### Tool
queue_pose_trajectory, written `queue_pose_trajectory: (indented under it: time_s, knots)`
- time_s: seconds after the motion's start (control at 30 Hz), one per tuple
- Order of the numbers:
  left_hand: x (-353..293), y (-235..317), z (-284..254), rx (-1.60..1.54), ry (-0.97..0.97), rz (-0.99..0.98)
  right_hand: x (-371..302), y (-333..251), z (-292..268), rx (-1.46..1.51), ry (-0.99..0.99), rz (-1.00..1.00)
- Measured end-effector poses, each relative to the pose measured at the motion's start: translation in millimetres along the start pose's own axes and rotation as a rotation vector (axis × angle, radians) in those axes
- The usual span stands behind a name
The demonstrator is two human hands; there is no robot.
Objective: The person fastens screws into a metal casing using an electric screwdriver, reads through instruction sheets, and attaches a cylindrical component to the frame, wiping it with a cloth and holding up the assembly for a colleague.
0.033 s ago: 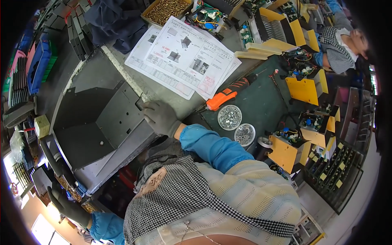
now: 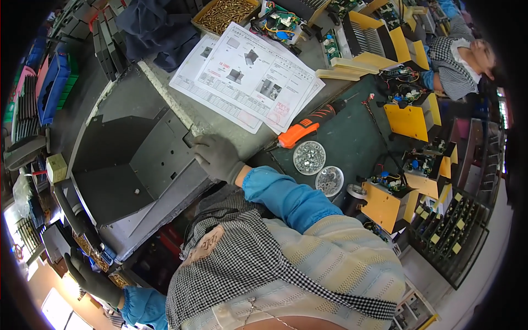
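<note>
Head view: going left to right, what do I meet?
Blue bin, open grey metal box, right hand at its edge, orange-and-black power driver, black tray of small parts at lower right.

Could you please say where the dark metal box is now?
In the head view, the box is left of centre, with the gloved right hand at its right edge and printed sheets to its upper right.
</note>
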State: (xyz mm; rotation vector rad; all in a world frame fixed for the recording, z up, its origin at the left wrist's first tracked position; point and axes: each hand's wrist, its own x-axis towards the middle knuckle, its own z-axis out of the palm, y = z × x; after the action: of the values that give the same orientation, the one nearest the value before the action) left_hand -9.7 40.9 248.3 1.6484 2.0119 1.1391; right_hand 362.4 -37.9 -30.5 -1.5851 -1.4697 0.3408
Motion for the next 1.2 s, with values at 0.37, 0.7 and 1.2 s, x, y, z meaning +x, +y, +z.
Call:
queue_pose_trajectory:
  time_s: [0.37, 0.7, 1.2]
  knots:
    - [-6.1, -77.7, -53.2, 0.158, 0.044, -0.004, -20.2, -45.4, 28.4, -0.140, 0.073, 0.162]
    - [-18.0, -160.3, -68.4, 0.082, 0.000, 0.044, -37.6, -94.8, 37.3, -0.311, 0.131, 0.157]
    - [-128.2, -13.0, 105.0, -0.160, -0.852, 0.465, 12.2, 67.7, -130.6, -0.832, -0.290, 0.541]
